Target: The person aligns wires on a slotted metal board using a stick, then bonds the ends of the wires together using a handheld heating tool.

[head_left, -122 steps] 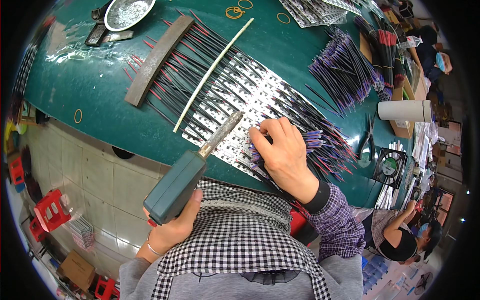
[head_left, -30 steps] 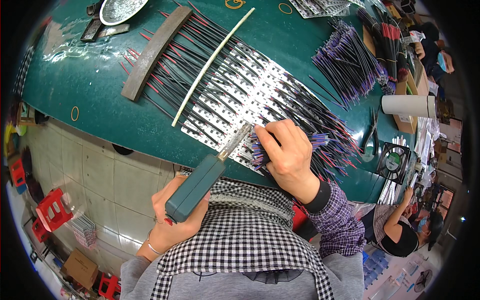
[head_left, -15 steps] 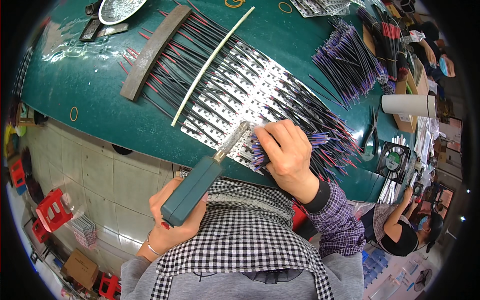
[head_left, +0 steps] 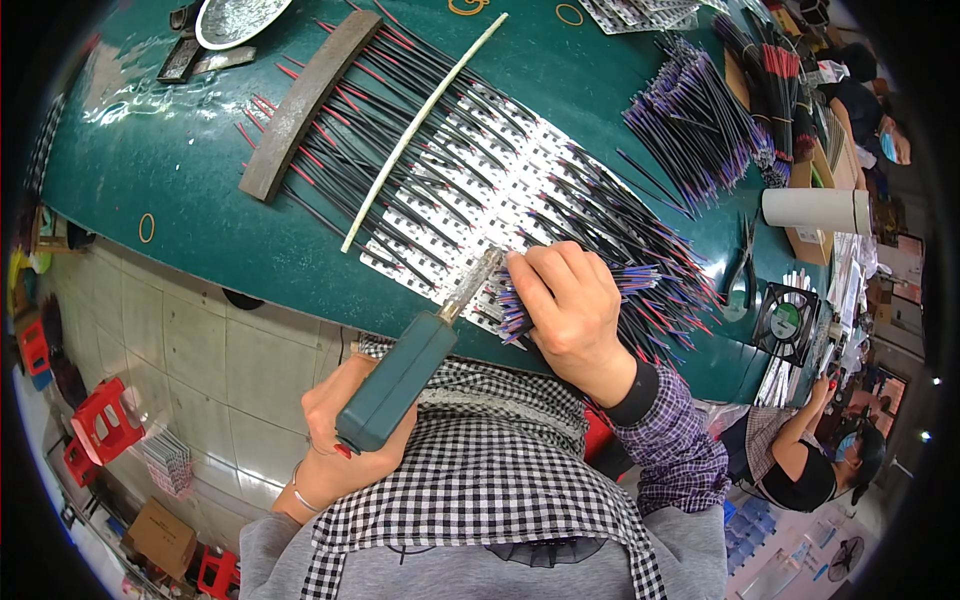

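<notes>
My left hand (head_left: 350, 425) is wrapped round a green-handled soldering iron (head_left: 398, 385) whose metal tip points up and right. The tip rests at the near part of a white circuit board panel (head_left: 415, 268), beside the fingertips of my right hand (head_left: 578, 310). That hand is closed round a bundle of short black wires (head_left: 636, 280) with blue and orange ends, thumb and forefinger pinched low over the panel. What the pinch itself holds is too small to make out. Rows of black wires (head_left: 410, 165) with red ends are fixed across the panel, fanning out left and right.
A grey metal bar (head_left: 310, 105) and a pale rod (head_left: 425, 130) lie across the left wires. A pile of wires (head_left: 690, 125), pliers (head_left: 743, 262), a small fan (head_left: 787, 325) and a white cylinder (head_left: 815, 211) are at the right. A bowl (head_left: 240, 22) stands far left. Co-workers sit at right.
The soldering iron and my left hand have moved slightly up and to the right, bringing the tip closer to my right fingertips. My right hand has barely moved.
</notes>
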The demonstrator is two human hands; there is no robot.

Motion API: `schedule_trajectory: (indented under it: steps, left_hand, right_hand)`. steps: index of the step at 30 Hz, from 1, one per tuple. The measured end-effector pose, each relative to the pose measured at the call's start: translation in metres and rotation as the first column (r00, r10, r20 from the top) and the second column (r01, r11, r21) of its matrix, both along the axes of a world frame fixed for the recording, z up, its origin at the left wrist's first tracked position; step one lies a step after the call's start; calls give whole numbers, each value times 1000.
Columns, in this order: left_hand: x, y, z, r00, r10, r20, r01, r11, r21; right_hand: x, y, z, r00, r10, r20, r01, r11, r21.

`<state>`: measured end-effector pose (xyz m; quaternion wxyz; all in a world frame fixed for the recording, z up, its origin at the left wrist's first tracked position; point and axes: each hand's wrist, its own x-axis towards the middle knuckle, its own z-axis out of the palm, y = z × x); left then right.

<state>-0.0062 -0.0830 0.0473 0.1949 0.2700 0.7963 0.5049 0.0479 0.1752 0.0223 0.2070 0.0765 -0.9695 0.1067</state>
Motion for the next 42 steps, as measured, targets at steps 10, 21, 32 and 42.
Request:
schedule_trajectory:
  steps: [10,21,32,42]
  left_hand:
    - [17,-15,-11,974,163,159,-163,987,-13]
    - [13,-13,-12,975,219,24,-220,969,108]
    - [14,-17,-9,982,170,87,-174,984,39]
    - [11,-14,-7,989,96,114,-100,995,25]
  right_hand:
    - [2,-1,2,999,-8,34,7,1000,15]
    - [11,0,7,999,-33,-25,30,992,-126]
    - [9,-7,5,999,-16,45,19,996,-85]
    - [7,-6,6,999,16,52,-14,999,-46]
